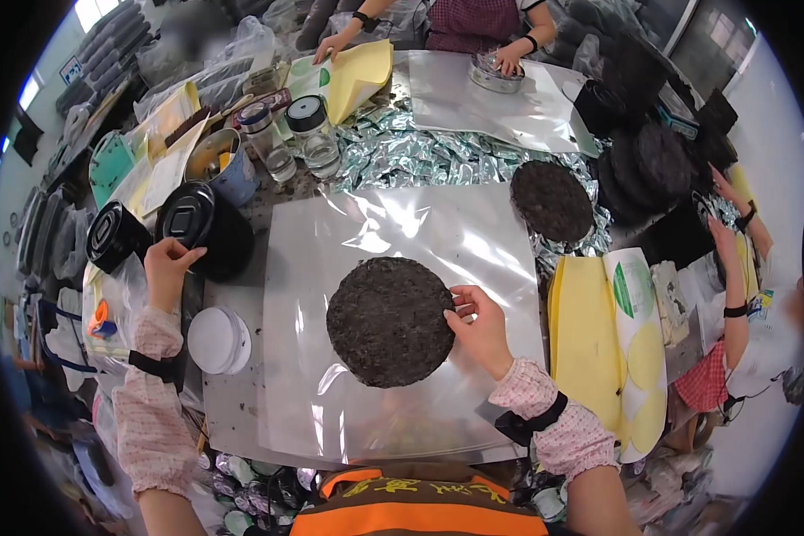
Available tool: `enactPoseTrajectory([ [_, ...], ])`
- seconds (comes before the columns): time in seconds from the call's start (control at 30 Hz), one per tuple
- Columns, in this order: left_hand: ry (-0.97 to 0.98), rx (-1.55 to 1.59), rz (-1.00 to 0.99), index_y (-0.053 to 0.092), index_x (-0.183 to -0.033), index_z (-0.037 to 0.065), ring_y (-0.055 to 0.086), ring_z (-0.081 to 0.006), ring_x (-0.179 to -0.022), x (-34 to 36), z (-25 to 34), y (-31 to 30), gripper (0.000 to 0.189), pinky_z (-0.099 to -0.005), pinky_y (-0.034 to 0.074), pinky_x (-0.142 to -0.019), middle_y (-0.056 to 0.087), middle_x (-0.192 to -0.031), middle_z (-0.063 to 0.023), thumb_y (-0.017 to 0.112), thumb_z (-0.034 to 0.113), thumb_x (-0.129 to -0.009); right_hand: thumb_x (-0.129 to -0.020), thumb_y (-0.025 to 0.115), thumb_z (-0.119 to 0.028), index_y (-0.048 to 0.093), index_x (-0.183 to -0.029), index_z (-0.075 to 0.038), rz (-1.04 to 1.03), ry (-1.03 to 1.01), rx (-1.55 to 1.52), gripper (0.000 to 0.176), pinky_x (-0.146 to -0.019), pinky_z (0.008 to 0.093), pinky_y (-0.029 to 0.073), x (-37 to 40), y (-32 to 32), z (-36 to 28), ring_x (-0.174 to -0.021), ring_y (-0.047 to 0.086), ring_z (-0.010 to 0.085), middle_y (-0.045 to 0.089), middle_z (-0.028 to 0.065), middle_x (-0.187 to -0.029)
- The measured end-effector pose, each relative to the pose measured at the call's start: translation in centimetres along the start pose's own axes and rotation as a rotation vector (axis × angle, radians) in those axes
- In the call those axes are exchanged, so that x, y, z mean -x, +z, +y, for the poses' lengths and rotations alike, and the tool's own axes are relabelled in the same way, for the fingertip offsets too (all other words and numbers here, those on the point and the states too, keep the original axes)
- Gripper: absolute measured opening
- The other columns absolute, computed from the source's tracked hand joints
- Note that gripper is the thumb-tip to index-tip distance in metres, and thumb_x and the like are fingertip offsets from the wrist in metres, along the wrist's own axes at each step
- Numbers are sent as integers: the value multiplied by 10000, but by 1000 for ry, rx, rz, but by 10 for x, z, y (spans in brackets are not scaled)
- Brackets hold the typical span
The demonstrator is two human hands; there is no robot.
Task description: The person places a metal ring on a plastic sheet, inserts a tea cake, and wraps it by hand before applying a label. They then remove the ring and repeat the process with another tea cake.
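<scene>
A dark, rough, round pressed cake (389,322) lies over a shiny clear plastic sheet (313,268) in front of me. My right hand (480,326) pinches its right edge between thumb and fingers. My left hand (169,271) is at the lower left of a black lidded canister (228,237), thumb and forefinger closed together against its side. Whatever those fingertips grip, if anything, is too small to make out. Just below that hand sits a round white lidded tub (219,341). Another dark round cake (552,201) rests beyond the sheet's upper right corner.
A second black canister (118,237) stands at the left. Glass jars (311,134), a bucket (221,165) and silvery packets (438,156) lie beyond the sheet. Yellow paper (585,330) is at the right. Co-workers' hands (509,58) work across the table and at the far right.
</scene>
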State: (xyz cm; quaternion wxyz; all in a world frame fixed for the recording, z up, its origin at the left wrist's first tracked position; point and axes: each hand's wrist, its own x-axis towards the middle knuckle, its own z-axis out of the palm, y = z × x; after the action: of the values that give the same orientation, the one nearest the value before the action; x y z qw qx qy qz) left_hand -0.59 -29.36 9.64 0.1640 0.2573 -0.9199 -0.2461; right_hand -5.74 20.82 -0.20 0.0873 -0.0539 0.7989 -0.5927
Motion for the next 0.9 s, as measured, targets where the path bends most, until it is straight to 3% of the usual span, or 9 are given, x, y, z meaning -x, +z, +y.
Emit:
enactPoseTrajectory([
  [0.03, 52, 99, -53, 598, -755, -19, 455, -38, -624, -2, -1, -3, 225, -245, 347, -573, 508, -630, 31, 781, 88, -832, -828, 697, -59, 619, -1173, -7, 2, -1, -6, 357, -677, 299, 542, 0, 0, -1, -780, 641, 157, 660, 89, -969],
  [0.13, 166, 204, 112, 598, -796, -21, 497, -79, -636, 4, 7, 5, 176, -267, 386, -599, 550, -680, -14, 733, 66, -868, -824, 698, -60, 623, -1161, -5, 7, -10, -12, 350, -672, 302, 542, 2, 0, -2, -777, 648, 161, 663, 92, -962],
  [0.2, 561, -14, 300, 605, -877, -10, 582, -218, -734, 47, 64, 5, 36, -316, 458, -695, 592, -824, -117, 639, -21, -878, -819, 700, -57, 625, -1155, -5, 23, -24, -15, 348, -669, 302, 544, -1, -2, -1, -778, 654, 164, 667, 93, -957],
  [0.27, 759, 108, 86, 656, -867, 27, 617, -272, -815, 102, 97, 34, 68, -367, 479, -721, 632, -873, -104, 657, -1, -805, -812, 704, -51, 627, -1150, -5, 17, -25, -6, 350, -664, 301, 548, 1, -2, 2, -781, 662, 168, 671, 96, -953],
  [0.37, 573, 322, -610, 685, -981, 59, 625, -264, -931, 186, 134, 93, 198, -368, 502, -791, 658, -956, -83, 720, 88, -788, -800, 709, -41, 630, -1150, -9, 39, -45, -21, 359, -659, 297, 552, 0, 0, 5, -775, 669, 171, 678, 97, -951],
  [0.43, 999, 143, -606, 663, -987, 64, 607, -264, -883, 188, 146, 123, 217, -394, 492, -792, 625, -944, -68, 749, 215, -855, -798, 710, -36, 632, -1148, -10, 34, -56, -17, 360, -658, 298, 555, 1, -1, 4, -765, 670, 172, 681, 100, -948],
  [0.57, 1000, 61, -718, 655, -1119, 102, 596, -307, -1003, 164, 167, 111, 570, -460, 470, -882, 622, -1068, -96, 808, 499, -739, -794, 710, -31, 634, -1147, -11, 43, -49, -31, 361, -645, 300, 562, -1, 1, 8, -757, 670, 167, 682, 103, -940],
  [0.77, 1170, -80, -697, 498, -1433, 196, 367, -348, -1394, 129, 186, 171, 791, -564, 204, -1180, 383, -1521, -157, 690, 614, -790, -812, 725, -39, 651, -1131, -18, 2, -31, -71, 328, -637, 291, 557, -3, -3, 10, -755, 660, 154, 683, 83, -932],
  [0.9, 1029, -42, -793, 482, -1432, 170, 388, -373, -1370, 130, 173, 190, 797, -586, 225, -1168, 385, -1498, -201, 701, 595, -795, -844, 713, -84, 691, -1082, -52, -59, 46, -34, 241, -607, 279, 522, -23, -42, 17, -757, 666, 174, 687, 72, -907],
])
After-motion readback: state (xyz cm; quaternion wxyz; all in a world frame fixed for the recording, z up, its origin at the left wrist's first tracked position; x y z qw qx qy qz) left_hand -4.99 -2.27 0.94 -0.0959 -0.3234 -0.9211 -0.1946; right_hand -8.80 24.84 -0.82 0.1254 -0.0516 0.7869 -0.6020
